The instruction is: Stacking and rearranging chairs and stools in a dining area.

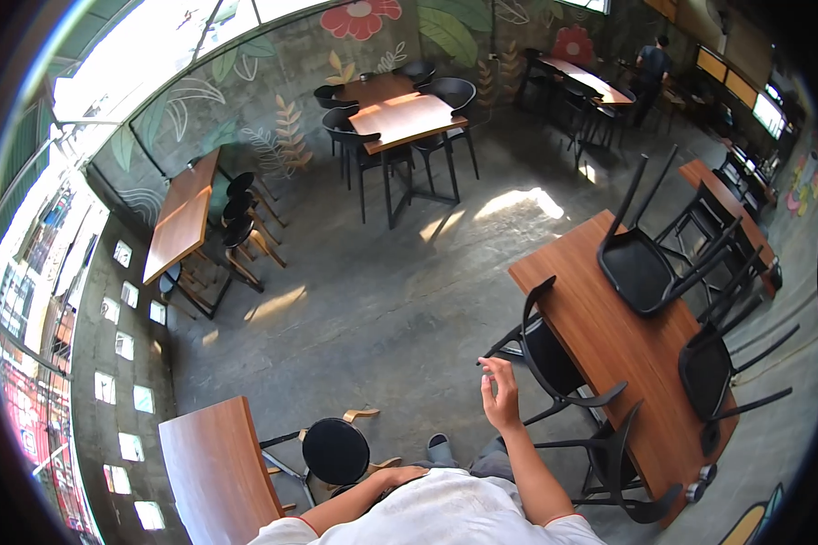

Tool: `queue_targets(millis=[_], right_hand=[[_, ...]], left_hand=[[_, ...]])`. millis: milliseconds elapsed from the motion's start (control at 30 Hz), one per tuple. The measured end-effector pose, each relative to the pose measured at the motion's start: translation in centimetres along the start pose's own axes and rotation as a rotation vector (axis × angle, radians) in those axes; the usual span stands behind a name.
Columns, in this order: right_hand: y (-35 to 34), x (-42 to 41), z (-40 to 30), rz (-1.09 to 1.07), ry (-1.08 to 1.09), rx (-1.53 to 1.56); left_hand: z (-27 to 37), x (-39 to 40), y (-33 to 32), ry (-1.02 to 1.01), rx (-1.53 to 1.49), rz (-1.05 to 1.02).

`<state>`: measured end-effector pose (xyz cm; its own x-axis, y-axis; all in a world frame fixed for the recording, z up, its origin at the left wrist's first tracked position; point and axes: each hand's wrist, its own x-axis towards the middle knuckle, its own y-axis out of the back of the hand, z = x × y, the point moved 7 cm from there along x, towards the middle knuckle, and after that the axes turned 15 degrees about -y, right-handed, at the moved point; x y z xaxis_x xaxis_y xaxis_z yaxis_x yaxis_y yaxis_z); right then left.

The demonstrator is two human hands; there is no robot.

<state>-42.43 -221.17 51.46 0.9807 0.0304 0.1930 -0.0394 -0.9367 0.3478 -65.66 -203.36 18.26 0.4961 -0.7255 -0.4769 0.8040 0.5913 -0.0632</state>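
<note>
My right hand (500, 396) is raised in front of my body, its thumb apart from the curled fingers and nothing visible between them. Close to its fingertips is the leg of a black chair (551, 357) that stands at a long wooden table (610, 313); whether they touch is unclear. My left hand (403, 475) lies against my waist, with its fingers partly hidden by my white shirt (443, 514). Near that forearm stands a round black-topped stool (335, 451) with pale wooden legs, beside another wooden table (215, 463).
Two chairs rest upside down on the long table, one (637, 269) towards its far end, another (705, 371) nearer. Ahead are a wooden table (409, 119) with black chairs and a side table (187, 211) with stools. A person (653, 71) stands far right. Sunlight patches the concrete floor (382, 293).
</note>
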Motion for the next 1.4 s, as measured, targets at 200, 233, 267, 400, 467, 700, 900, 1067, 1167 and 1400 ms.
queue_targets(millis=[200, 233, 267, 400, 467, 700, 900, 1067, 1167, 1400], right_hand=[[-4.4, 0.4, 0.4, -0.273, -0.015, 0.058], [-4.9, 0.8, 0.3, -0.292, -0.024, 0.065], [-5.4, 1.4, 0.8, -0.349, -0.083, 0.102], [-7.9, 3.5, -1.4, -0.697, -0.298, 0.487], [-8.4, 5.0, -5.5, -0.792, -0.375, 0.640], [-8.1, 13.0, -5.2, -0.847, -0.408, 0.564], [-4.0, 20.1, -4.6, -0.612, -0.392, 0.545], [-2.6, 24.6, -4.3, -0.555, -0.391, 0.417], [-2.5, 26.7, -8.8, -0.560, 0.080, 0.185], [-7.0, 29.4, -5.2, -0.803, -0.325, 0.465]], left_hand=[[18.9, -12.5, 5.5, 0.023, 0.278, 0.288], [20.6, -14.4, 7.4, -0.112, 0.324, 0.467], [24.7, -16.2, 9.6, -0.023, 0.226, 0.691], [32.2, -17.7, 16.8, -0.419, -0.175, 1.183], [35.5, -15.3, 19.6, -0.620, -0.315, 1.179], [41.1, -9.6, 24.9, -0.791, -0.330, 1.251], [43.4, -6.7, 28.0, -0.808, -0.294, 1.283], [46.4, -6.0, 30.3, -0.893, -0.203, 1.413], [48.3, -4.6, 32.4, -0.882, -0.209, 1.337], [50.0, -2.8, 38.2, -1.096, -0.730, 1.066]])
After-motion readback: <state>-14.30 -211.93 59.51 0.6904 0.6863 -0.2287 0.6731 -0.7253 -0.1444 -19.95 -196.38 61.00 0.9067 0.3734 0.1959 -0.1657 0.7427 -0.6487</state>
